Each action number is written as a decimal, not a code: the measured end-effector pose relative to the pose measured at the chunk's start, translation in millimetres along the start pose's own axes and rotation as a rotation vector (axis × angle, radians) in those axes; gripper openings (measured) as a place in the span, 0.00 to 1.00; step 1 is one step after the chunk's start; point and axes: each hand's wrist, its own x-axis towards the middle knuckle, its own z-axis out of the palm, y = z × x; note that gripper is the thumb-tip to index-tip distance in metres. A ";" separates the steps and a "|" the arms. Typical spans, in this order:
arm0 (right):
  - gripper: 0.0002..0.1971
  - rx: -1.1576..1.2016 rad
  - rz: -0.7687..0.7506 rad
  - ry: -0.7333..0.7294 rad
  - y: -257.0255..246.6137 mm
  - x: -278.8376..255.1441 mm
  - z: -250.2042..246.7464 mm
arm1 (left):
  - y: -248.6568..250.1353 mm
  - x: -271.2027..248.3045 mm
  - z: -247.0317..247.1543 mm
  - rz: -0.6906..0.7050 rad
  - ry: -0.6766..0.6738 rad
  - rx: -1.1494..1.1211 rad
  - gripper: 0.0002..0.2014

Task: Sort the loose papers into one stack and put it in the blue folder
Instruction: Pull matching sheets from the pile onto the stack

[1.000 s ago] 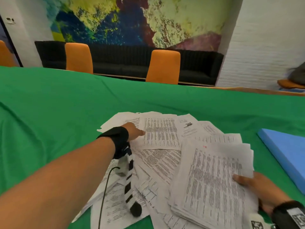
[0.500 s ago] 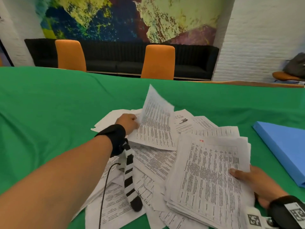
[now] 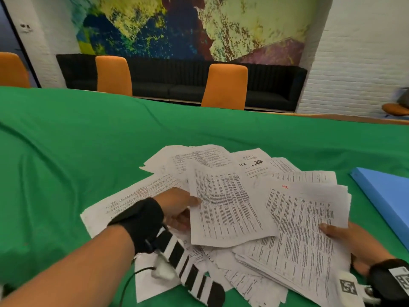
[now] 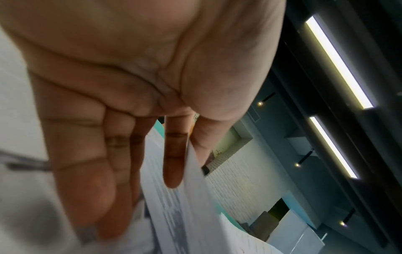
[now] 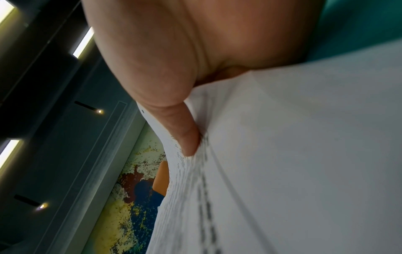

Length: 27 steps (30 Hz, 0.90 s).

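Several printed sheets [image 3: 205,158] lie scattered on the green tablecloth. My left hand [image 3: 179,209] pinches one printed sheet [image 3: 223,209] by its left edge, thumb on top, and holds it just above the heap; the left wrist view shows that sheet [image 4: 195,197] between thumb and forefinger. My right hand [image 3: 352,240] grips a thick stack of papers [image 3: 301,235] at its right edge, thumb [image 5: 182,130] pressed on the top page [image 5: 282,154]. The blue folder [image 3: 385,196] lies shut at the right, apart from the stack.
The green cloth [image 3: 88,138] covers a wide table, bare to the left and beyond the papers. Orange chairs [image 3: 223,87] stand along the far edge before a black sofa [image 3: 177,83]. A striped strap [image 3: 188,267] and cable hang from my left wrist over the papers.
My left hand lifted one sheet out of the far part of the heap, then drew it back toward me and toward the stack in my right hand. The right hand kept its grip.
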 end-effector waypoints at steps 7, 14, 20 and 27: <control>0.13 0.026 -0.017 -0.022 0.9 -5.1 -1.0 | 16.2 3.1 22.6 0.225 0.202 0.123 0.12; 0.12 0.030 0.003 -0.074 4.0 5.4 -8.2 | 5.2 8.1 44.1 0.201 0.184 -0.134 0.12; 0.16 0.126 0.031 -0.050 -18.7 10.6 -28.9 | 3.6 -8.1 37.6 0.310 0.355 -0.161 0.06; 0.41 0.494 -0.027 -0.035 -26.6 -21.9 -77.0 | -30.8 -42.2 -5.6 0.268 0.136 -0.251 0.30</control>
